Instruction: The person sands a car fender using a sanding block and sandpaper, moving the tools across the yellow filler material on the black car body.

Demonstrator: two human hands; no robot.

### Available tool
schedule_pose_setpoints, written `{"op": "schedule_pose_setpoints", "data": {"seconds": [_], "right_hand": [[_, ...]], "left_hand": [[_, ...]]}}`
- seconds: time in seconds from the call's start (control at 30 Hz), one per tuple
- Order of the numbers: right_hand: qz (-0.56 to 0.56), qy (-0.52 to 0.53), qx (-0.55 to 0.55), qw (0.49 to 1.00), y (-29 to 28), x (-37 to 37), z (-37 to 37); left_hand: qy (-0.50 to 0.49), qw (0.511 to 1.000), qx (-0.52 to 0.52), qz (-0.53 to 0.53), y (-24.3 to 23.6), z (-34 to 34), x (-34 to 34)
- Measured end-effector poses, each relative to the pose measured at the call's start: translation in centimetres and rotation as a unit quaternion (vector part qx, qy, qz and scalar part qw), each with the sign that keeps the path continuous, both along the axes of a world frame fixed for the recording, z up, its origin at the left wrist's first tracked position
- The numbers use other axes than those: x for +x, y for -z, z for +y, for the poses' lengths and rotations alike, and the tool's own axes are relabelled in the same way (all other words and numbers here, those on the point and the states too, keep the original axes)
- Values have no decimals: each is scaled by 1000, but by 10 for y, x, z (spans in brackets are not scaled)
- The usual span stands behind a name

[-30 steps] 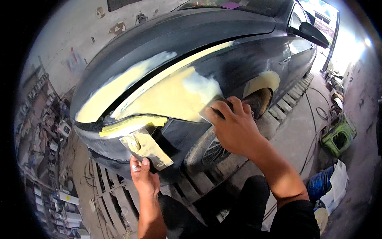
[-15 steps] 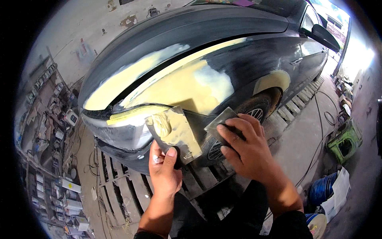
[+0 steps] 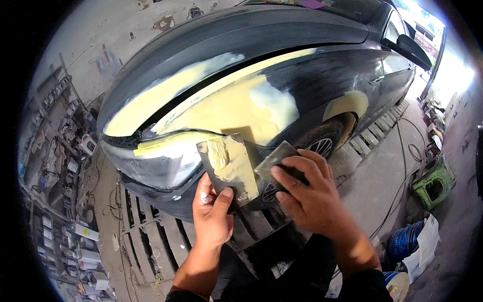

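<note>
My left hand [image 3: 214, 214] grips the lower end of a flat rectangular plate [image 3: 241, 168], its thumb on top. A thick lump of yellow body filler [image 3: 217, 153] sits on the plate's upper left, with thinner smears across the rest. In my right hand [image 3: 312, 194] is a dark, thin filler spreader [image 3: 275, 163], pinched between thumb and fingers just right of the plate; the two look slightly apart. Beyond them stands a dark car [image 3: 327, 75], with yellow filler patches on its front fender [image 3: 216, 110], hood edge [image 3: 156, 103] and wheel arch [image 3: 347, 104].
Wooden pallets [image 3: 151, 246] lie on the floor by the front wheel [image 3: 319, 147]. Cluttered shelves [image 3: 55, 151] line the left side. At right are a hose [image 3: 402, 151], a green plastic container [image 3: 435, 181] and a blue bucket [image 3: 404, 241].
The plate in my left hand has moved slightly right, closer to the spreader. My right hand has shifted slightly left and tilted the spreader more upright.
</note>
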State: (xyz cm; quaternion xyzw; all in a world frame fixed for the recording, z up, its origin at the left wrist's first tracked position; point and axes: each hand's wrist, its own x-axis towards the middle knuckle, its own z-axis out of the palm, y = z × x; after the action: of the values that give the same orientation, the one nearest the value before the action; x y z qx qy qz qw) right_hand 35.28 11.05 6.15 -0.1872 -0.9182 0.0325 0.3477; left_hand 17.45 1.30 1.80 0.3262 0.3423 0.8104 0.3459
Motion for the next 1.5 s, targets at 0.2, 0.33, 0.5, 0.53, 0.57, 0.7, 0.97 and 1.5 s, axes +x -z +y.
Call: {"op": "schedule_pose_setpoints", "data": {"seconds": [0.2,0.33,0.5,0.53,0.57,0.7,0.97,1.5], "right_hand": [[58,-40,8,998,-2,-30,-12],[29,-50,-10,998,7,-34,-10],[11,12,-14,1000,2,-13,18],[31,36,-9,999,-2,-12,29],[30,71,9,997,-12,-17,36],[10,144,83,986,-39,-36,63],[27,155,114,981,-48,-73,85],[41,160,136,977,-51,-81,94]], "left_hand": [[40,998,-18,47,-4,1,3],[8,990,-58,131,-8,-3,4],[-110,952,-56,279,3,-8,-19],[-92,963,-50,247,5,-6,-25],[-51,982,-25,179,10,-3,-32],[-29,989,-9,147,42,2,-51],[-44,980,-58,184,64,4,-57],[-39,981,-58,179,67,6,-58]]}}
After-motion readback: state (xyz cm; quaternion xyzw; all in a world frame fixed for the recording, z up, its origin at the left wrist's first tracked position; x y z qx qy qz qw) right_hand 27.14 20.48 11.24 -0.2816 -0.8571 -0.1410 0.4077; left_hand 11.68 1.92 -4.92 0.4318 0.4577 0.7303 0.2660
